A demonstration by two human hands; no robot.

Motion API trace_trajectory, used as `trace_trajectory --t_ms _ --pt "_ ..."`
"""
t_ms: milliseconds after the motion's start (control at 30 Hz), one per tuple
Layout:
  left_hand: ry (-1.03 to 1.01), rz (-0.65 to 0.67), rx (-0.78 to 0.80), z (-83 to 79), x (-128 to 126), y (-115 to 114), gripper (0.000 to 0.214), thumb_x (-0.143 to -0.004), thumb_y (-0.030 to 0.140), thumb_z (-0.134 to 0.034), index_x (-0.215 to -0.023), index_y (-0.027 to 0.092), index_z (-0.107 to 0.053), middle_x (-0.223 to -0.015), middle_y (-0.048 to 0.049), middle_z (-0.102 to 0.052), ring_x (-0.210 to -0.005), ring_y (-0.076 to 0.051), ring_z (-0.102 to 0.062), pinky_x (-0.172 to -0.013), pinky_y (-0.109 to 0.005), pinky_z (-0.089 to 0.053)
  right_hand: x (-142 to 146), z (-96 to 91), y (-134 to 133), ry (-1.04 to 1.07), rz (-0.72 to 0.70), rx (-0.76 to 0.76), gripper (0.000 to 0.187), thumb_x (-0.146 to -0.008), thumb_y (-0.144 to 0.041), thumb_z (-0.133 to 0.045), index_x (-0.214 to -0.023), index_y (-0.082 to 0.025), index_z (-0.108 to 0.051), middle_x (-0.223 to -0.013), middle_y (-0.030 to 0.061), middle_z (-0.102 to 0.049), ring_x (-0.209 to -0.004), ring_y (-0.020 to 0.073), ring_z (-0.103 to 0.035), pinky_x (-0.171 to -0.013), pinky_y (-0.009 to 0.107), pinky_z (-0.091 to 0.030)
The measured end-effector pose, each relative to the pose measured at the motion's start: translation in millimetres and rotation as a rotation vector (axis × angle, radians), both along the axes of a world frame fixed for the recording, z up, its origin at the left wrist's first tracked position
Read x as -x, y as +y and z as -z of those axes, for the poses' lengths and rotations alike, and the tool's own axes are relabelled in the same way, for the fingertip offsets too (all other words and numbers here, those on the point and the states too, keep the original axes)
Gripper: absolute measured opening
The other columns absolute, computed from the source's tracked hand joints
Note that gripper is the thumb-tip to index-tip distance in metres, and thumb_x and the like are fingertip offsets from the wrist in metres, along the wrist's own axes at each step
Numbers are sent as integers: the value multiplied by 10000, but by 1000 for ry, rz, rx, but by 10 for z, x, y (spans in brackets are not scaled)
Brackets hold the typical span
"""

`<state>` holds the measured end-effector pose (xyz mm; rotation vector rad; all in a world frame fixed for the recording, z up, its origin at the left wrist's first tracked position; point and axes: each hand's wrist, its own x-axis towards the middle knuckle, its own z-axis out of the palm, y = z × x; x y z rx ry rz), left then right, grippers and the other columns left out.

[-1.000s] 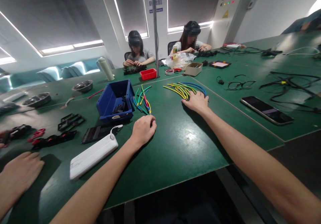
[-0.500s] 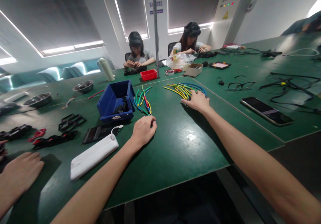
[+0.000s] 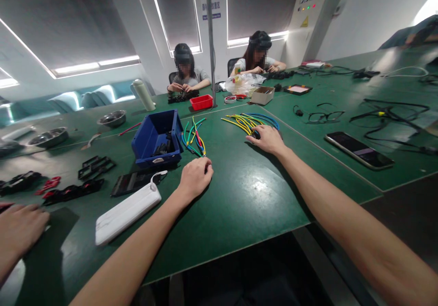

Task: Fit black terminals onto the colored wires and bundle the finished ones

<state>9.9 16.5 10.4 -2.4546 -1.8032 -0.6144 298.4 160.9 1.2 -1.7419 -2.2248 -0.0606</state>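
Note:
My right hand is over the near end of a bundle of yellow and blue wires, thumb and fingers closed around it. Something dark shows between thumb and fingers. The wires fan out away from me on the green table. My left hand rests on the table with its fingers curled. Just beyond its knuckles lies a smaller group of green, yellow, blue and red wires, their near ends meeting by the fingers. Whether the left fingers hold anything is hidden.
Left of the small wires stands a blue bin with black parts. A white power bank lies beside my left forearm. A phone and glasses lie right. Another person's hand is at far left. Two people sit across the table.
My right fingers have drawn in on the wire bundle. My left hand has stayed in place. The other person's hand at far left has moved further left.

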Motion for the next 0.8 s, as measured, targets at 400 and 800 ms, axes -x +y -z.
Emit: trace_trajectory --t_ms 400,800 --pt "-12 16 -6 16 4 4 168 -902 250 -431 -890 208 -593 -877 -39 -666 -839 -196 -612 -763 -315 -452 104 -83 37 -54 140 -60 611 -921 -615 -309 -944 -179 -737 -946 134 -707 -911 258 -621 -785 330 -398" --pt "4 16 0 28 9 10 158 -905 247 -431 -893 209 -584 -898 -36 -664 -845 -185 -603 -767 -308 -443 145 -53 -35 137 477 30 833 -798 -780 -351 -1310 -135 -476 -1303 251 -469 -1193 416 -410 -926 617 -303"
